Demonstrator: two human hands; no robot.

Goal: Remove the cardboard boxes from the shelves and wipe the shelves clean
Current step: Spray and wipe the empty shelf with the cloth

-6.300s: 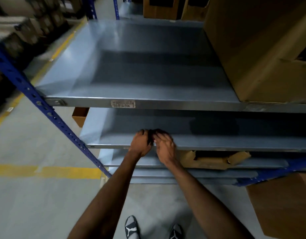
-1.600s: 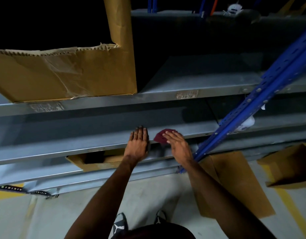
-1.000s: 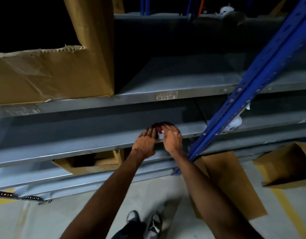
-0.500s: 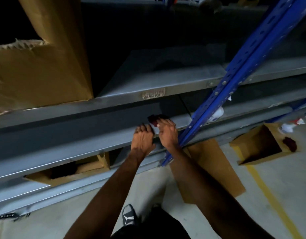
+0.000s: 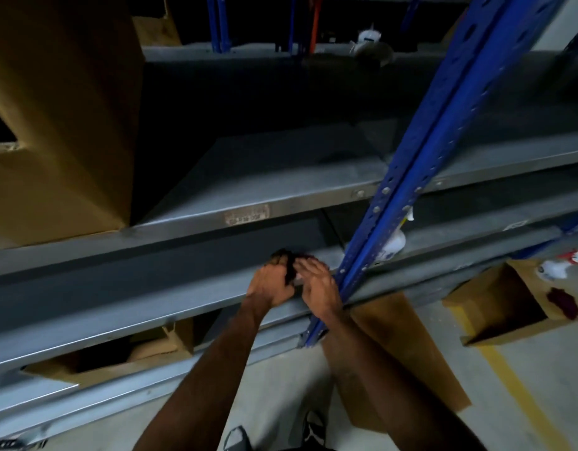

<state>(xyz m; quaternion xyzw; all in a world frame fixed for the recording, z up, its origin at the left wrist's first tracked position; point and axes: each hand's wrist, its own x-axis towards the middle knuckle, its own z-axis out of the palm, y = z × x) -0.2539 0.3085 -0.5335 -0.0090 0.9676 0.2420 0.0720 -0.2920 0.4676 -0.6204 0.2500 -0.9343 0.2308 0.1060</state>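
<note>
The head view looks down along two bare forearms that reach forward to the front edge of a grey metal shelf [image 5: 124, 307]. The left hand [image 5: 273, 281] is at the edge with the wrist a little bent; its fingers curl over a dark cloth [image 5: 292, 266] and grip it. The right hand [image 5: 316, 283] is just beside it, touching the same cloth from the right side; its fingers are bent over the cloth too, but the picture is dark and a little blurred here, so how firmly this hand holds cannot be told. The two hands are close together, almost touching, and the cloth is bunched between them, on the shelf surface just behind the front edge.

Just to the right of the right hand a blue perforated upright [image 5: 421, 157] of the rack rises at a slant. On the shelf above [image 5: 281, 177], at the left, a large cardboard box [image 5: 63, 125] stands with its corner at the front edge. Under the shelf where the hands are, another cardboard box [image 5: 124, 356] with an open side lies on a lower level. On the floor at the right lies a flat cardboard sheet [image 5: 408, 346], and further right an open cardboard box [image 5: 496, 307] with a dark red rag [image 5: 562, 302] lying at its right edge. Two shoes [image 5: 313, 429] of the person show at the bottom.
</note>
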